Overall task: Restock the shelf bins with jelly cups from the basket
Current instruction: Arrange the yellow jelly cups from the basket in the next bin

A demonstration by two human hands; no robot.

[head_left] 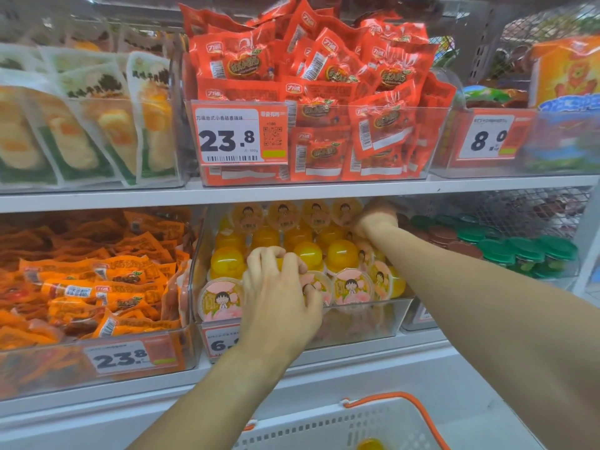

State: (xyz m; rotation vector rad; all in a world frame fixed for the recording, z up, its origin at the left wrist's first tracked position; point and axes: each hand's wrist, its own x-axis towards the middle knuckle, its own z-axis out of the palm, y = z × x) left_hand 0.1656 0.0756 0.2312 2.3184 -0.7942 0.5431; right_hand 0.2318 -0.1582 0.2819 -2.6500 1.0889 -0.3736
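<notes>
We are standing over the white basket (324,430), lowest and nearest in view, with its orange handle (418,414) raised; one yellow jelly cup (370,444) is showing at its bottom edge, so we are judging that stock is remaining to be shelved.

Above it, on the lower shelf, we are working in the clear middle bin (399,316), which is already holding rows of jelly cups (352,289). Those in the front row are lying on their sides, printed lids facing us; behind them, domed yellow bodies are pointing up.

Our left hand (279,293) is curling over the front row, fingers and thumb closing around a cup (316,285) whose pink lid is peeking out beside the thumb. Our right hand (376,219) is reaching to the back right corner under the upper shelf; its fingers are hidden among the rear cups, so we cannot tell whether it is grasping anything.

The deciding relation: the basket is lying directly below and nearer than both hands. The left hand is sitting at the bin's front, closer to the basket, while the right arm is stretching deep, so we are judging the left better placed for the next pickup
</notes>
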